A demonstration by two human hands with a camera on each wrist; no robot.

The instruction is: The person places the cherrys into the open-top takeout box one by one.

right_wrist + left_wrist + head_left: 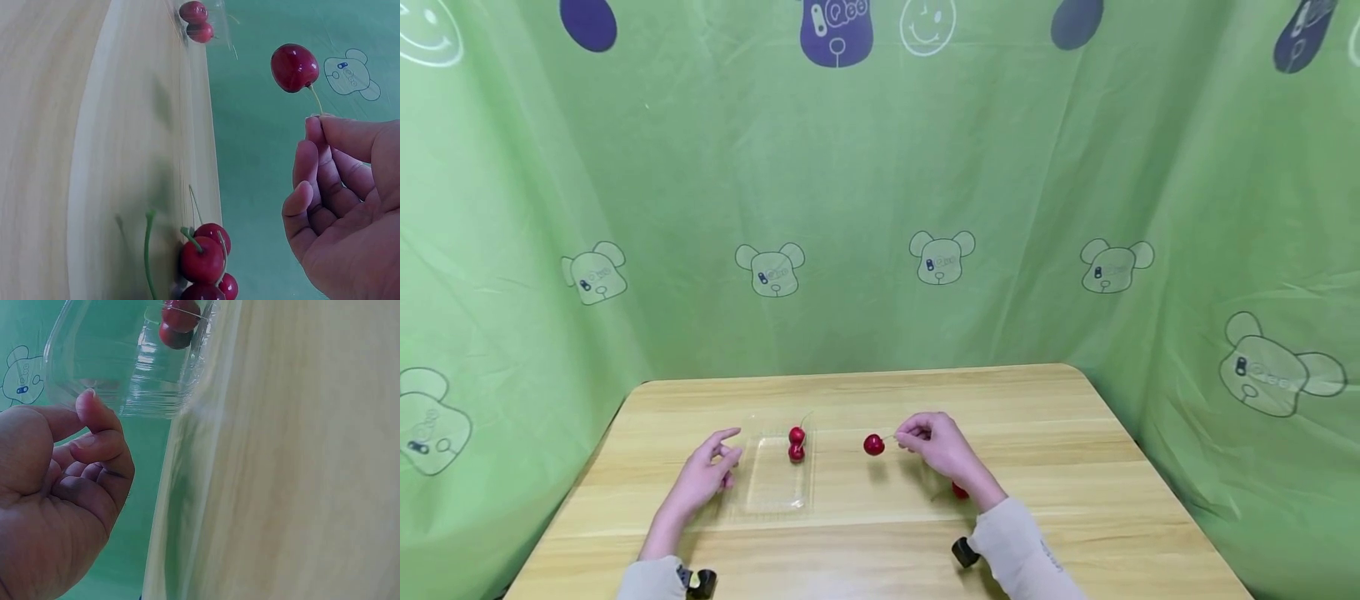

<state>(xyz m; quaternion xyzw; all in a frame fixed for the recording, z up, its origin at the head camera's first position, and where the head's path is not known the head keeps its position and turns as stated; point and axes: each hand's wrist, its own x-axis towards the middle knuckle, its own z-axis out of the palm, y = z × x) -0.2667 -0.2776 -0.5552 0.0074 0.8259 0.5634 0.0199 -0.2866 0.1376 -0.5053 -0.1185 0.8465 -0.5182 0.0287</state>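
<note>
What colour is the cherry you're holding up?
Deep red; the cherry shows best in the right wrist view.

In the head view, the right hand [942,450] hides most of the cherry pile [959,491]. In the right wrist view, we lose the pile's lowest cherries [206,289] at the bottom edge. The tray [125,362] runs off the left wrist view's top.

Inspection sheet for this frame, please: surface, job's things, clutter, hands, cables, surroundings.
Surface: wooden table.
Job's things: clear tray with two cherries inside; held cherry in the air; loose cherries on the table under the right forearm.
Clutter: nothing seen.
Hands: left hand beside the tray, holding nothing; right hand pinches the held cherry's stem.
Cables: nothing seen.
Surroundings: green bear-print cloth all round.
</note>
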